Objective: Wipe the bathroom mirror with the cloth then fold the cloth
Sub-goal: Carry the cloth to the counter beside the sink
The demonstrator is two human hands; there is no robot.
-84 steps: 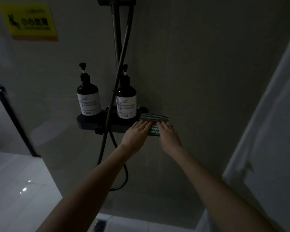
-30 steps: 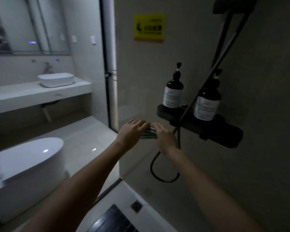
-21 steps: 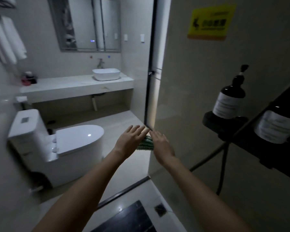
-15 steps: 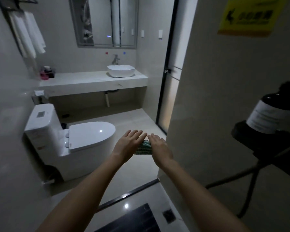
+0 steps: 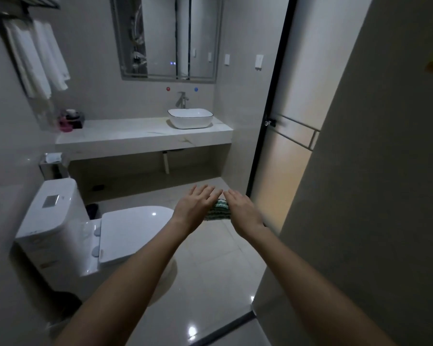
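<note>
Both arms extended forward, left hand (image 5: 195,206) and right hand (image 5: 243,210) palms down, fingers straight, carrying green striped cloth (image 5: 218,210) between them, bathroom mirror (image 5: 168,38) ahead

Cloth (image 5: 218,210) now off shower shelf

A dimly lit bathroom, tiled in pale grey, is shown from a head-worn camera. A framed mirror (image 5: 168,38) is mounted above a long stone vanity counter (image 5: 125,136), on which a white vessel basin (image 5: 190,118) is set beneath a chrome faucet (image 5: 181,99). A white toilet (image 5: 90,231) with its lid closed is placed against the left wall, and white towels (image 5: 39,58) are hung from a rack above it. Small toiletries (image 5: 70,119) are grouped at the counter's far end. A black-framed frosted glass door (image 5: 288,136) is seen at right.
</note>
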